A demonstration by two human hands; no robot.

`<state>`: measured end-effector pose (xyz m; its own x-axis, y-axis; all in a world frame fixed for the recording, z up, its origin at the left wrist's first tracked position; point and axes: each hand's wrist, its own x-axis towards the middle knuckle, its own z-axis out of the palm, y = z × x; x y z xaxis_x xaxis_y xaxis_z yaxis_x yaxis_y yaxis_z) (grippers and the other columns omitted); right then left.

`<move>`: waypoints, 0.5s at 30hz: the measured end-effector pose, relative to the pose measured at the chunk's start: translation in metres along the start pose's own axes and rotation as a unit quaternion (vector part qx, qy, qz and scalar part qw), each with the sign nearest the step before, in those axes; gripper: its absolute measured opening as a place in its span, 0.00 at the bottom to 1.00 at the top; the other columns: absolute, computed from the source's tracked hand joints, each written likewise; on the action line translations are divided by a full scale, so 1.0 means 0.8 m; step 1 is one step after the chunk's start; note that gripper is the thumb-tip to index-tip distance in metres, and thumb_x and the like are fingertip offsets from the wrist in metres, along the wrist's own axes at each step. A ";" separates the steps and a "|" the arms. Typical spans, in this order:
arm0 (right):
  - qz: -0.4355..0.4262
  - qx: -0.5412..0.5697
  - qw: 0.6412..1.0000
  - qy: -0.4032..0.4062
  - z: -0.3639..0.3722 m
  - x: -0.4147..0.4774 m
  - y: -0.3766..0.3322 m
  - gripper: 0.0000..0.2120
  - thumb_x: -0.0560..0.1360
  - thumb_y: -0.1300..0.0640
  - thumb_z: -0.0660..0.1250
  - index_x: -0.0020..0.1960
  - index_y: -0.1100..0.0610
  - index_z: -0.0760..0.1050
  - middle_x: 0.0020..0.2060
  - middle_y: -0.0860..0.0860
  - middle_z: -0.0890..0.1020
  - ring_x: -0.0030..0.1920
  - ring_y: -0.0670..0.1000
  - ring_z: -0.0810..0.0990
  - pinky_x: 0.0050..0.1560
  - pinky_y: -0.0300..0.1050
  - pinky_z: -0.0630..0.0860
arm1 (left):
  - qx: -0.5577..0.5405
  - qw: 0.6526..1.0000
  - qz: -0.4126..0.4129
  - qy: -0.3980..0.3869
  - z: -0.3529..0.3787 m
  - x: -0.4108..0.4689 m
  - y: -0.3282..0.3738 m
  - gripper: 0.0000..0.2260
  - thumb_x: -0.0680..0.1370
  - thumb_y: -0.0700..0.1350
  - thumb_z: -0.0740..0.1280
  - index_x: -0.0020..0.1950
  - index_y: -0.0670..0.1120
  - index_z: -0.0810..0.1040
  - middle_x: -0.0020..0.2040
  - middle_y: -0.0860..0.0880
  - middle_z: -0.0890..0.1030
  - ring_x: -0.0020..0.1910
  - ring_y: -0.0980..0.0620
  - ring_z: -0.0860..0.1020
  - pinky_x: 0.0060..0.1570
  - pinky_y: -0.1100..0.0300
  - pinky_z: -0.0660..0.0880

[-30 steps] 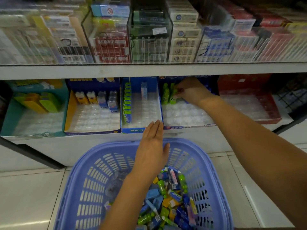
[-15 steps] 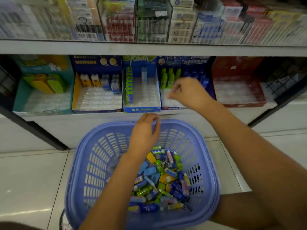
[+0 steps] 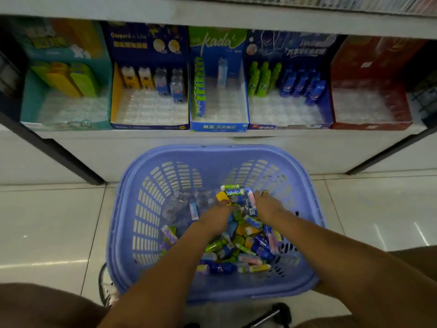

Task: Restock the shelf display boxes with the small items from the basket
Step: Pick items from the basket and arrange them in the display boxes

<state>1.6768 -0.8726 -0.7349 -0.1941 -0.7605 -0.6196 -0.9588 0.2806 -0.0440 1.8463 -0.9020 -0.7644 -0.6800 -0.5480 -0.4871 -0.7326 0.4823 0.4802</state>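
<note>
Fingers first. Your left hand (image 3: 217, 215) has its fingers (image 3: 223, 205) curled down into the pile, tips beside a yellow item (image 3: 222, 197). Pinching or just raking, cannot tell. Your right hand (image 3: 268, 207) is the same: fingers (image 3: 259, 195) bent onto the heap, ring (image 3: 265, 192) showing, a pink stick (image 3: 251, 200) just beside them, no clear grip visible.

Both hands sit at the far end of the small items (image 3: 238, 242) heaped in the basket (image 3: 132, 185).

Key relation: a green kada pack (image 3: 234, 192) lies just beyond the fingertips, between the two hands, long axis running left-right across your view. A second one lies right behind it. Left fingers look slightly nearer, my call.

Its likely home, the kada box (image 3: 218, 126), stands straight ahead past the basket's far rim, with green packs filed along its left wall and most slots bare.

The basket sits on the floor in front of the shelf (image 3: 165, 147). Its far wall is tall, so lift before going forward.

Open room:
- navy box (image 3: 288, 126): bare tray in front of the green and blue bottles
- yellow-sided box (image 3: 114, 91): bare front rows
- teal box (image 3: 28, 98): bare front rows
- red box (image 3: 371, 126): no stock visible

Mind the upper shelf edge (image 3: 212, 10) overhead when reaching in.
</note>
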 end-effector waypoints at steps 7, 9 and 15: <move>0.052 0.007 0.998 0.023 0.037 0.014 -0.003 0.23 0.80 0.65 0.55 0.73 0.61 0.53 0.66 0.63 0.67 0.61 0.60 0.75 0.56 0.51 0.74 | 0.095 0.993 0.066 -0.015 0.015 0.045 -0.004 0.22 0.80 0.38 0.59 0.74 0.47 0.65 0.78 0.44 0.56 0.76 0.44 0.56 0.73 0.50 0.58; 0.064 0.020 0.998 0.004 0.040 0.018 -0.002 0.22 0.81 0.64 0.52 0.73 0.62 0.53 0.64 0.63 0.72 0.60 0.61 0.75 0.56 0.53 0.74 | 0.108 0.992 0.058 -0.015 0.022 0.053 -0.002 0.20 0.80 0.39 0.59 0.73 0.45 0.67 0.76 0.43 0.61 0.74 0.43 0.59 0.69 0.48 0.64; 0.087 0.104 0.991 0.017 0.019 0.025 -0.002 0.12 0.76 0.63 0.64 0.58 0.64 0.69 0.50 0.60 0.79 0.52 0.60 0.79 0.44 0.48 0.75 | 0.077 0.997 -0.007 -0.001 0.024 0.065 -0.010 0.23 0.77 0.34 0.61 0.72 0.40 0.63 0.68 0.39 0.69 0.66 0.40 0.67 0.55 0.49 0.70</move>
<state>1.6774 -0.8793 -0.7587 -0.3636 -0.7081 -0.6053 -0.8473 0.5215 -0.1010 1.8165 -0.9211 -0.8076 -0.6690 -0.5542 -0.4953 -0.7381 0.5740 0.3547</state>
